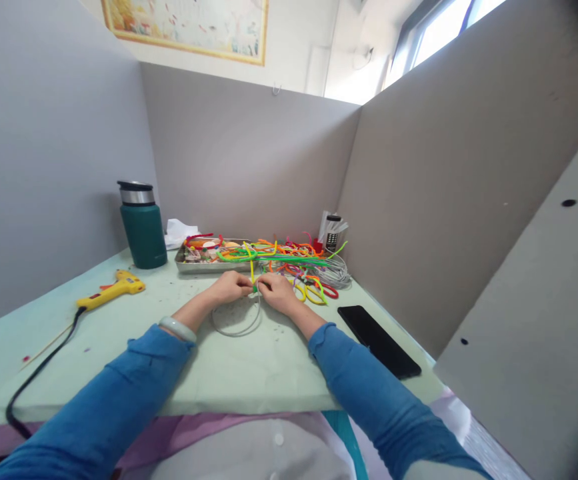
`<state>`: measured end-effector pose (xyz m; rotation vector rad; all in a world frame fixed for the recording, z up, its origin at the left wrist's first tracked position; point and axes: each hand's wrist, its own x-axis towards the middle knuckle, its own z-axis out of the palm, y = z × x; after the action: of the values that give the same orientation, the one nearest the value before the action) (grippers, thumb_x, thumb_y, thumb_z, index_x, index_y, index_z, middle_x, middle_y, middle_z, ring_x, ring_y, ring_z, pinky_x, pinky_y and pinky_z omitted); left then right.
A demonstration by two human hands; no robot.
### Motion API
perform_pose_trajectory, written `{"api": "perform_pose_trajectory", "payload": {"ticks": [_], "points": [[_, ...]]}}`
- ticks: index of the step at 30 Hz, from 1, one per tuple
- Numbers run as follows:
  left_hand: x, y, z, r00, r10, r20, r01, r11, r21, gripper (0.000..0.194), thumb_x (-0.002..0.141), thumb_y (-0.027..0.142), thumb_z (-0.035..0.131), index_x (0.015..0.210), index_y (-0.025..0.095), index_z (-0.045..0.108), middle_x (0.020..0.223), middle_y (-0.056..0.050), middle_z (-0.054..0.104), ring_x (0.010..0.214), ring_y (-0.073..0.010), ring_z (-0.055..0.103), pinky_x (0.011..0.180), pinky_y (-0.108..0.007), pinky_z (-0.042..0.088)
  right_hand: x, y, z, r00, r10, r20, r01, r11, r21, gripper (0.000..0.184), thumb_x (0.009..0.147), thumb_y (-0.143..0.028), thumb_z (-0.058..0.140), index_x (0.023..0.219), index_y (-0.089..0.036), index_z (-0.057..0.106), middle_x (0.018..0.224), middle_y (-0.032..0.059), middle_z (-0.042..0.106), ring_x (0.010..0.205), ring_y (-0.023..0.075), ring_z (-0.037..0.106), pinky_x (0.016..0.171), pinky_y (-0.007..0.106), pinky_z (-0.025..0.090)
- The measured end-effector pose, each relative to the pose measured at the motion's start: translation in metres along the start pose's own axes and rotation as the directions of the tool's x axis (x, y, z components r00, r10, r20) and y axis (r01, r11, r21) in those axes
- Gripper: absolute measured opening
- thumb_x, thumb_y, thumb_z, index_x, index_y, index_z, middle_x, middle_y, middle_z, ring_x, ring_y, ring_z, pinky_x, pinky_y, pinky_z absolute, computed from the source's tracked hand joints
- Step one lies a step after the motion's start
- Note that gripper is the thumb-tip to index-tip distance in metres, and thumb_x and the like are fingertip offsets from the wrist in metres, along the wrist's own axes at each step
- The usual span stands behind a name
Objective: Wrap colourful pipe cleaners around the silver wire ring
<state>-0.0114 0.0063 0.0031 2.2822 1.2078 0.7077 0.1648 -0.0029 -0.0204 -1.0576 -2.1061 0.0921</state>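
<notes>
My left hand [229, 288] and my right hand [277, 292] meet over the middle of the table, both with fingers pinched closed. Between the fingertips is a small green piece, partly hidden, where a yellow pipe cleaner [252, 269] rises upright. A loop of thin grey wire [236, 334] hangs from this same spot and rests above the tabletop. The left fingers grip the pipe cleaner side; the right fingers pinch close to the wire's end. Just behind the hands lies a pile of coloured pipe cleaners [289, 257].
A metal tray [213, 268] of small parts sits behind the left hand. At left are a yellow glue gun [113, 291] with a black cord and a green tumbler [143, 230]. A black phone [379, 342] lies at right. Grey partitions [249, 147] enclose the table [209, 387].
</notes>
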Motion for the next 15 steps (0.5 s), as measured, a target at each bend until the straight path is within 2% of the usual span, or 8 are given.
{"api": "perform_pose_trajectory", "payload": {"ticks": [6, 15], "points": [[-0.0006, 0.0048, -0.0014, 0.999, -0.037, 0.004, 0.037, 0.999, -0.039, 0.025, 0.063, 0.033, 0.052, 0.063, 0.012, 0.065, 0.052, 0.001, 0.051, 0.053, -0.0102, 0.04, 0.05, -0.022, 0.028, 0.0003, 0.0009, -0.0003, 1.0, 0.018, -0.006, -0.017, 0.995, 0.102, 0.021, 0.078, -0.021, 0.043, 0.073, -0.018, 0.063, 0.07, -0.0006, 0.061, 0.067, 0.0114, 0.05, 0.06, 0.02, 0.032], [-0.002, 0.0085, -0.0017, 0.998, -0.063, 0.028, 0.068, 0.963, -0.26, 0.026, 0.061, 0.036, 0.058, 0.067, 0.011, 0.065, 0.056, 0.0, 0.054, 0.053, -0.0092, 0.04, 0.05, -0.021, 0.03, 0.0038, 0.0034, -0.0063, 0.992, 0.1, 0.071, -0.12, 0.916, 0.383, 0.021, 0.076, -0.026, 0.044, 0.064, -0.015, 0.057, 0.058, -0.0032, 0.05, 0.057, 0.0089, 0.044, 0.055, 0.018, 0.032]]}}
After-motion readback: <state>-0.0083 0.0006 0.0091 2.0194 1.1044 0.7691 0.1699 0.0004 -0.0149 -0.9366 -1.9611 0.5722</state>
